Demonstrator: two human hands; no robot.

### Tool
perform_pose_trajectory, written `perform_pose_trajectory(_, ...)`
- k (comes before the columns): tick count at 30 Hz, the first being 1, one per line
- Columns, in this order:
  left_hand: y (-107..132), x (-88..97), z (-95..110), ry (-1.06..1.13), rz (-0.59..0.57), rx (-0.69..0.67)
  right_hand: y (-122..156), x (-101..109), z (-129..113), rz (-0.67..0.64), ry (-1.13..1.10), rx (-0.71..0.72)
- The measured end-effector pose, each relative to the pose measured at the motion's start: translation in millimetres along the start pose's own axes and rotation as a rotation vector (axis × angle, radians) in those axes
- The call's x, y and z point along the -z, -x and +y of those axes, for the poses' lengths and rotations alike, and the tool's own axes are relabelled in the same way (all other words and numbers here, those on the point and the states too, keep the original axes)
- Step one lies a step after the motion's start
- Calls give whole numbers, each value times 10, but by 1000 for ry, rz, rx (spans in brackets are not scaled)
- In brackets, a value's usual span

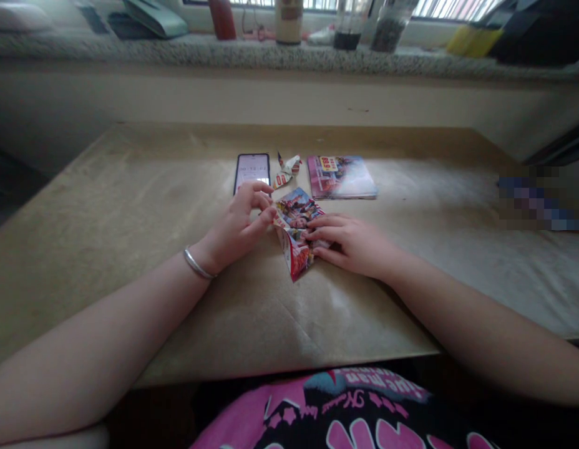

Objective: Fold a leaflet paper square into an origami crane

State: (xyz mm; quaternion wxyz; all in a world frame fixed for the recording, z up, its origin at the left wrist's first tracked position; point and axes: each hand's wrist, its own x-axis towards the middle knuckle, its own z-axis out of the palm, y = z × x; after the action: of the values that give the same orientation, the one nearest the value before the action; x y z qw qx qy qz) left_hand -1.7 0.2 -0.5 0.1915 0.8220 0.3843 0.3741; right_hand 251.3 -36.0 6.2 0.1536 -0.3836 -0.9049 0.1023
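Note:
A partly folded sheet of colourful printed paper point(297, 215) lies on the table between my hands, its lower flap lifted to a point. At its left edge is my left hand point(246, 218), thumb and forefinger close together on the paper's corner. My right hand point(348, 242) rests on the right side of the sheet with fingers spread flat. Just beyond the sheet sits a small folded paper crane point(287, 170). To the right of it is a stack of square printed sheets point(342, 177).
A phone point(252, 168) with a lit screen lies behind my left hand. The table point(153, 218) has a beige cover. Bottles and jars point(289, 22) stand on a stone windowsill point(252, 57) beyond it. A blurred blue thing point(542, 202) is at the far right.

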Motion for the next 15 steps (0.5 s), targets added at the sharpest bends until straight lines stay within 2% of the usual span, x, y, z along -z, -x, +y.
perform_pose_trajectory(4, -17, 27, 0, -87, -114, 58, 5, -1, 20, 41, 51, -46)
perform_pose_trajectory(8, -39, 43, 8, -263, -263, -28, 10, -15, 53, 69, 89, -82)
perform_pose_trajectory(15, -38, 33, 40, -410, -386, -76, 31, -5, 106, 80, 126, -216)
